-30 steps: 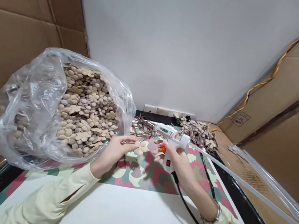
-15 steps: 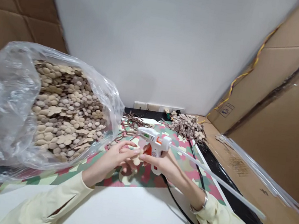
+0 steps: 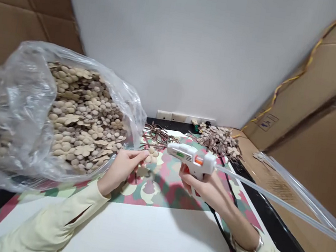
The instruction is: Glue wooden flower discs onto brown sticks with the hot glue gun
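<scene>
My left hand (image 3: 123,169) pinches a beige flower-shaped piece (image 3: 152,155) between thumb and fingers, above the camouflage-patterned cover. A white glue gun (image 3: 191,160) is gripped in my right hand (image 3: 201,186), its nozzle pointing left toward the flower piece with a gap between them. From the gun's back a long clear glue stick (image 3: 271,196) runs out to the right. Thin brown strips (image 3: 158,136) lie in a loose heap behind the flower piece.
A clear plastic bag (image 3: 29,101) full of flower pieces (image 3: 86,126) stands at left. Behind right is a pile of flower pieces with brown strips (image 3: 221,141). Spare glue sticks (image 3: 301,184) lie on cardboard (image 3: 277,172). White sheet (image 3: 139,231) covers the front; a black cord hangs down.
My hands have moved apart. The right hand with the glue gun has gone right, and the left now holds the flower piece alone, farther left and slightly higher.
</scene>
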Tool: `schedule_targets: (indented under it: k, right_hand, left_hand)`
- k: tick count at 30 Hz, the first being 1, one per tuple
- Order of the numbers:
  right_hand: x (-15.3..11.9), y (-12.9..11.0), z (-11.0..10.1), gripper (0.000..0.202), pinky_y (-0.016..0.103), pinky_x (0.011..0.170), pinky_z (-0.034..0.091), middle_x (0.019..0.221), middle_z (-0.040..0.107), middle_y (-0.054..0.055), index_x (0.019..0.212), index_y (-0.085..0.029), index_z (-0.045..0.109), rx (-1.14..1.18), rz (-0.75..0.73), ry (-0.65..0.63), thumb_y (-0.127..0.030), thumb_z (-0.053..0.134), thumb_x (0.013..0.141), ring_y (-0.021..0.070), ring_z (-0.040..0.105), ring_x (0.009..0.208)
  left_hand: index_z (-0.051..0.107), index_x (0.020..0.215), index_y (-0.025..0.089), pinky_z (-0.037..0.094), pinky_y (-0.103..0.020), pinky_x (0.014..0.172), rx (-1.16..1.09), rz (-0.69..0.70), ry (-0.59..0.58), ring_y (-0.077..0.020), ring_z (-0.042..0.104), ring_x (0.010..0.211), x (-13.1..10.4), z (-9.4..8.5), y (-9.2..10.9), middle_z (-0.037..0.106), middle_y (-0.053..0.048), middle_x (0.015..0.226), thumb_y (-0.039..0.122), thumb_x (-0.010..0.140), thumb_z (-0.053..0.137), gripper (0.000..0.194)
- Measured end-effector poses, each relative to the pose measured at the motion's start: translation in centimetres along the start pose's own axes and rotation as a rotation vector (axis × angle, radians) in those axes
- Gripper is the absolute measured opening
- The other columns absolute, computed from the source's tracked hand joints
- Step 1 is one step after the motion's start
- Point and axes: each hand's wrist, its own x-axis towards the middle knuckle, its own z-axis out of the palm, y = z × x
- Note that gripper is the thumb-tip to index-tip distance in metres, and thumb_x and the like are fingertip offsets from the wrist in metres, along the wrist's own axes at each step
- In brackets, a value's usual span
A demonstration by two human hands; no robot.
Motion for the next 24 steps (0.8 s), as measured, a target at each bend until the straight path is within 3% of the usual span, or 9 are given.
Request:
schedule_targets:
  k: [3, 7, 17, 24]
  right_hand:
    - [0.0, 0.2, 0.4, 0.016, 0.024, 0.046, 0.035, 0.05, 0.047, -0.002, 0.058, -0.019, 0.044, 0.004, 0.054, -0.056, -0.018, 0.049, 0.074, 0.0112, 0.046, 0.045]
    - [0.1, 0.5, 1.2, 0.017, 0.024, 0.044, 0.033, 0.049, 0.048, -0.001, 0.056, -0.02, 0.043, -0.074, 0.08, -0.072, -0.017, 0.05, 0.07, 0.012, 0.045, 0.045]
    - [-0.2, 0.6, 1.7, 0.018, 0.022, 0.042, 0.034, 0.046, 0.049, 0.0, 0.049, -0.018, 0.044, -0.039, 0.166, -0.106, -0.014, 0.046, 0.066, 0.0114, 0.047, 0.043]
    - [-0.1, 0.0, 1.9, 0.021, 0.019, 0.038, 0.025, 0.044, 0.041, -0.005, 0.048, -0.017, 0.037, -0.105, 0.12, -0.061, -0.011, 0.049, 0.065, 0.0055, 0.036, 0.038]
  left_hand:
    - [0.07, 0.064, 0.017, 0.034, -0.023, 0.048, 0.029, 0.071, 0.114, -0.0132, 0.048, 0.05, 0.0, 0.0, 0.0, 0.06, 0.001, 0.054, 0.045, 0.077, 0.055, 0.034]
    - [0.073, 0.066, 0.018, 0.039, -0.025, 0.056, 0.056, 0.087, 0.173, -0.0161, 0.054, 0.059, -0.2, 0.3, -0.1, 0.067, 0.0, 0.063, 0.041, 0.078, 0.055, 0.031]
    - [0.068, 0.058, 0.018, 0.039, -0.023, 0.058, -0.004, 0.095, 0.161, -0.0155, 0.054, 0.06, -0.3, 0.6, -0.5, 0.059, 0.003, 0.053, 0.04, 0.078, 0.055, 0.033]
    - [0.068, 0.059, 0.015, 0.036, -0.022, 0.054, 0.003, 0.122, 0.178, -0.0136, 0.051, 0.057, -0.4, 0.7, -0.4, 0.061, 0.002, 0.056, 0.038, 0.079, 0.055, 0.033]
